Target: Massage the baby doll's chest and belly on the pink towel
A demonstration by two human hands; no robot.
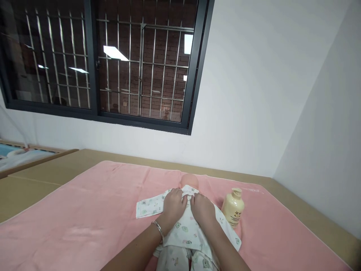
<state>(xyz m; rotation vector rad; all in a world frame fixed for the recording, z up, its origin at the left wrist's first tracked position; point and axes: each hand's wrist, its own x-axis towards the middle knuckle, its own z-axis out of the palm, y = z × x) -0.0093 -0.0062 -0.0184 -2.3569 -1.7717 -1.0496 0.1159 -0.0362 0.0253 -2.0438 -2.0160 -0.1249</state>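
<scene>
A baby doll (189, 181) lies on its back on a pink towel (93, 210), dressed in a white printed garment (186, 231). My left hand (174, 205) and my right hand (203, 210) rest side by side on the doll's chest, just below its head. Both have their fingers curled and pinch the garment's collar. A silver bangle circles my left wrist. One sleeve of the garment sticks out flat to the left.
A cream lotion bottle (233, 207) stands on the towel just right of the doll. The towel covers a tan surface (36, 177) against a white wall, under a barred window (107, 60). A wooden-edged cot (25, 156) shows at the far left.
</scene>
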